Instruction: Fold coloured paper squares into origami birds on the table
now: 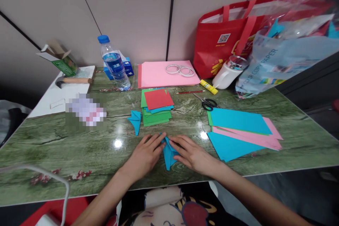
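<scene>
A blue folded paper [168, 155] lies on the table close to its front edge, its pointed end toward me. My left hand [147, 152] rests along its left side, fingers stretched out and fingertips touching its upper part. From the other side my right hand [192, 153] lies on its right part with fingers extended and slightly spread. Fingers cover some of the folds. Just beyond my left hand sits a similar blue folded paper piece [136, 120], beside a stack of red, blue and green paper squares [158, 99].
Blue and pink sheets [238, 122] lie right of my hands, near black-handled scissors [209, 104], a pencil [190, 92] and a yellow glue stick [208, 86]. Behind stand a water bottle [115, 65], pink paper [153, 74], a white mug [225, 76] and a red bag [212, 49]. A hammer [74, 80] lies left.
</scene>
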The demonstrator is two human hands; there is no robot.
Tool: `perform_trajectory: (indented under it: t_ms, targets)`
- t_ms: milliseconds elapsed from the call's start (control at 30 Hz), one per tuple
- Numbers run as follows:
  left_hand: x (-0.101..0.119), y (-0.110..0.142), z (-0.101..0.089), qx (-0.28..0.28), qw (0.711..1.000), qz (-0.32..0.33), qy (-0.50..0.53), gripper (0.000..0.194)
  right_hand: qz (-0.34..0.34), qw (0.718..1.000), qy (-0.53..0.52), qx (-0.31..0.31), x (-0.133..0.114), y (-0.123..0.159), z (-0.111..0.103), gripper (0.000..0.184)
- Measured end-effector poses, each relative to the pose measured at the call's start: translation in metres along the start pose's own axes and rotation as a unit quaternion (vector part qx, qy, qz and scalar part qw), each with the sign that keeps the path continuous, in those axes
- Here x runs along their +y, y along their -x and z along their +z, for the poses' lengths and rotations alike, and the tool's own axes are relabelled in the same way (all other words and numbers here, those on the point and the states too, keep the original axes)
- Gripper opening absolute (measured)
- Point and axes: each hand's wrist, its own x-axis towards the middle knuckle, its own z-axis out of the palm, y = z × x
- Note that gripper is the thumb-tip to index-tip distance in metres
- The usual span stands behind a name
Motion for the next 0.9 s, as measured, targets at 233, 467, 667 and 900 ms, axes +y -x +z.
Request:
perform_trajectory:
  t_ms: [233,467,667,900]
  targets:
    - [0.001,0.001,0.001,0.011,1.000,0.001,0.014,0.035,0.000,1.000,-0.005,0.004,0.003,0.003,0.005,0.037]
    - [-0.001,0.004,0.005,0.017,1.000,-0.001,0.021,0.036,0.021,0.999,-0.033,0.013,0.002,0.002,0.007,0.035]
    - [0.001,0.004,0.004,0.027,0.999,0.000,0.019,0.036,0.028,0.999,-0.038,0.013,0.000,0.001,0.005,0.034]
    - [0.001,0.007,0.005,0.017,1.000,-0.003,0.025,0.038,0.038,0.998,-0.040,0.004,-0.003,0.002,0.011,0.036]
